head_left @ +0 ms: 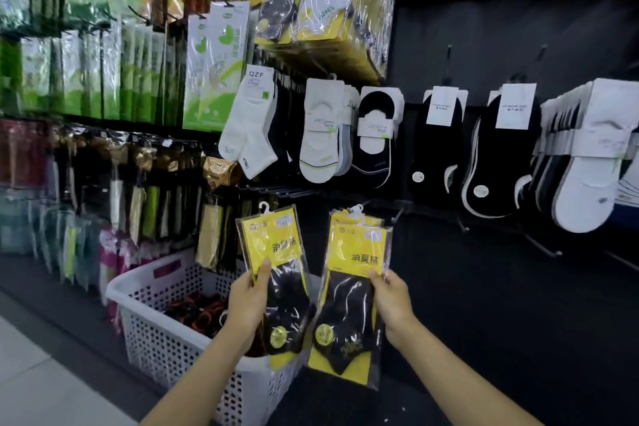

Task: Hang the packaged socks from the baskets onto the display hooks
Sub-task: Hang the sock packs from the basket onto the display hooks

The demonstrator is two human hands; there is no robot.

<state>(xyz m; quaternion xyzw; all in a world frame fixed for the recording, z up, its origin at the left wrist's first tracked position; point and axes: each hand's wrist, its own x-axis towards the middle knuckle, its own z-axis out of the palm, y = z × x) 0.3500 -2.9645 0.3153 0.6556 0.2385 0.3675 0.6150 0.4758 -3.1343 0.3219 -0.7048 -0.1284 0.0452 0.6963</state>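
Note:
My left hand (247,304) grips one yellow-and-black sock pack (276,270) by its left edge, thumb on the front, its white hanger tab pointing up. My right hand (392,308) grips a small stack of the same yellow sock packs (349,294) by the right edge. Both are held upright in front of the dark display wall. Bare metal display hooks (397,214) stick out just above and right of the packs. A white perforated basket (155,325) stands below my left hand, holding dark and red packaged goods.
Hanging socks fill the wall above: white ankle socks (247,135), white and black no-show socks (373,138), a thick row at right (584,162). Yellow packs (325,0) hang at the top. Green, gold and pink packets (103,79) line the left shelves. Pale floor lies lower left.

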